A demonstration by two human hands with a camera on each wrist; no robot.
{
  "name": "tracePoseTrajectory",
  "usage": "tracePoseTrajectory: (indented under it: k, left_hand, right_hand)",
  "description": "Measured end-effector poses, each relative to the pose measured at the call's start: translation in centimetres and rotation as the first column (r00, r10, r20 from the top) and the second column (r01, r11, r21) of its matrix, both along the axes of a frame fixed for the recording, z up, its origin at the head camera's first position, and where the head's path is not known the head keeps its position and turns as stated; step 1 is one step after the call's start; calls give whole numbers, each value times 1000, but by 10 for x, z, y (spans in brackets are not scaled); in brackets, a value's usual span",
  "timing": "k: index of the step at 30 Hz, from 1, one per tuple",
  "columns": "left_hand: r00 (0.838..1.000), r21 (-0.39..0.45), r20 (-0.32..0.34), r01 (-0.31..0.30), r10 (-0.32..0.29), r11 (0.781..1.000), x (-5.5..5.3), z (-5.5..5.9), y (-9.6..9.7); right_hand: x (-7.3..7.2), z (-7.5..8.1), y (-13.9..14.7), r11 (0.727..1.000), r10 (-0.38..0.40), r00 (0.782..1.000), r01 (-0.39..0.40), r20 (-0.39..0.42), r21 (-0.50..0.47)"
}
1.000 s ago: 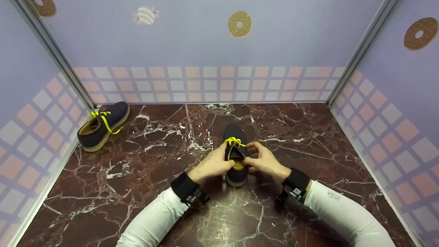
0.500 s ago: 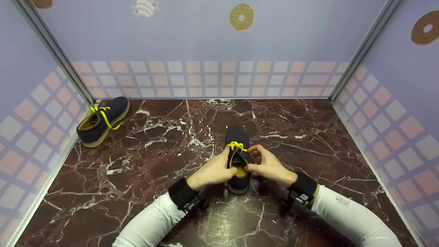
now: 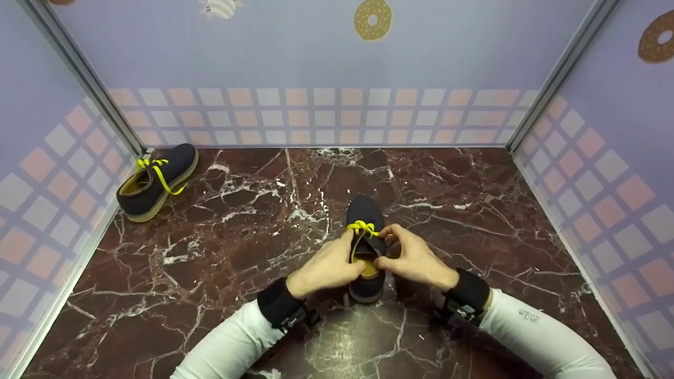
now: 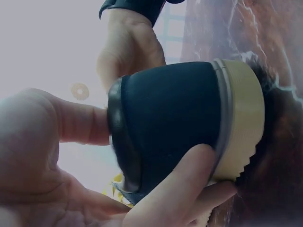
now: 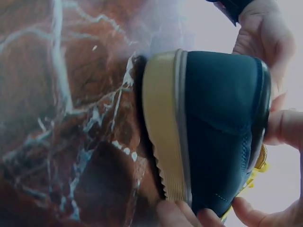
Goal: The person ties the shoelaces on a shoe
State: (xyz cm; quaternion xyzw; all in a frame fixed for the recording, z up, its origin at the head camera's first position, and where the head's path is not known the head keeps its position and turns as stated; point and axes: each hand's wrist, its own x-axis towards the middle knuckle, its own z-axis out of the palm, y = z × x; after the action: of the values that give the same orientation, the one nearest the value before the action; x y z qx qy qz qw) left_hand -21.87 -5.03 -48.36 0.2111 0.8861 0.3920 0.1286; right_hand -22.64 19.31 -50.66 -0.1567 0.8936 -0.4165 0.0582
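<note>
A dark navy shoe [image 3: 364,209] with a pale sole stands on the marble-patterned surface, toe pointing away from me. Its yellow laces [image 3: 363,227] are in a bow. My left hand [image 3: 324,266] grips the shoe's left side, thumb over the collar and fingers along the outside. From the right, my right hand [image 3: 416,260] holds the other side, thumb at the opening's edge and index finger near the bow. Both wrist views show the shoe's heel [image 4: 175,104] close up, with fingers against the upper and sole. Some fingertips are hidden by the shoe.
A matching shoe [image 3: 142,202] with yellow laces stands in the far left corner, one lace end trailing over its side. Lilac walls with printed checks and doughnuts enclose the back [image 3: 274,58], left and right. The dark red marbled surface [image 3: 237,252] spreads around the shoe.
The head view has tilted slightly, so walls and the far shoe sit higher in it. The held shoe and hands appear a little lower and nearer. Both hands keep their hold.
</note>
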Motion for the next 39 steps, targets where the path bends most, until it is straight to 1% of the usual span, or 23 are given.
tracePoseTrajectory:
  k: [2, 5, 8, 10, 14, 17, 18, 21, 23, 24, 25, 26, 28, 29, 30, 31, 32, 33, 34, 36, 39]
  left_hand:
    - [998, -11, -51, -23, 22, 1000, 0, 1, 1]
    - [991, -41, -112, -75, 70, 996, -3, 2, 2]
    - [980, -45, -154, -134, 126, 990, -6, 3, 3]
    - [968, -37, -193, -171, 161, 985, -9, 2, 3]
    - [934, 21, -285, -217, 214, 976, -17, -3, 6]
    - [911, 77, -330, -236, 248, 969, -22, -7, 8]
    - [905, 94, -337, -241, 259, 966, -24, -8, 8]
    - [897, 151, -338, -246, 284, 957, -27, -8, 9]
    - [900, 180, -324, -245, 293, 953, -29, -6, 9]
    - [905, 196, -308, -243, 294, 950, -30, -5, 9]
    - [914, 215, -281, -236, 291, 948, -31, -4, 9]
    - [929, 241, -245, -219, 278, 946, -32, -2, 9]
    - [964, 312, -137, -177, 228, 933, -36, 0, 10]
    - [978, 352, -78, -156, 195, 923, -38, 1, 11]
    - [987, 392, -15, -140, 158, 909, -39, 3, 11]
    - [992, 427, 40, -126, 120, 895, -40, 5, 12]
    - [993, 457, 84, -115, 86, 882, -41, 8, 12]
    - [992, 477, 113, -110, 63, 872, -42, 12, 12]
    - [992, 490, 118, -103, 51, 866, -43, 15, 12]
    - [994, 505, 100, -89, 44, 859, -44, 24, 12]
    - [998, 528, 30, -56, 48, 847, -46, 36, 10]
  right_hand:
    - [-1, 1, -1, 999, -19, 997, 22, -78, 43]
    - [-4, 3, -5, 997, -33, 983, 44, -180, 56]
    - [-9, 3, -10, 997, -45, 969, 58, -242, 46]
    - [-13, 2, -14, 996, -58, 960, 74, -273, 48]
    - [-21, -1, -19, 993, -86, 947, 106, -310, 50]
    - [-25, -3, -22, 994, -91, 942, 106, -323, 29]
    - [-25, -2, -23, 995, -90, 944, 100, -319, 17]
    - [-27, 0, -25, 996, -92, 957, 85, -275, -37]
    - [-27, 3, -25, 993, -100, 970, 82, -222, -88]
    - [-27, 5, -26, 989, -105, 975, 83, -195, -119]
    - [-27, 7, -26, 985, -110, 979, 85, -172, -150]
    - [-27, 8, -26, 979, -113, 982, 84, -149, -184]
    - [-27, 11, -27, 963, -114, 987, 81, -115, -259]
    - [-27, 12, -27, 953, -113, 988, 77, -106, -293]
    - [-27, 14, -28, 944, -111, 989, 75, -98, -323]
    - [-27, 15, -28, 933, -109, 990, 71, -90, -352]
    - [-27, 17, -28, 924, -105, 991, 65, -86, -378]
    - [-27, 18, -29, 916, -103, 991, 61, -85, -397]
    - [-26, 20, -29, 910, -103, 991, 57, -91, -411]
    - [-26, 24, -29, 899, -101, 989, 46, -104, -435]
    - [-26, 32, -27, 892, -105, 985, 31, -138, -452]
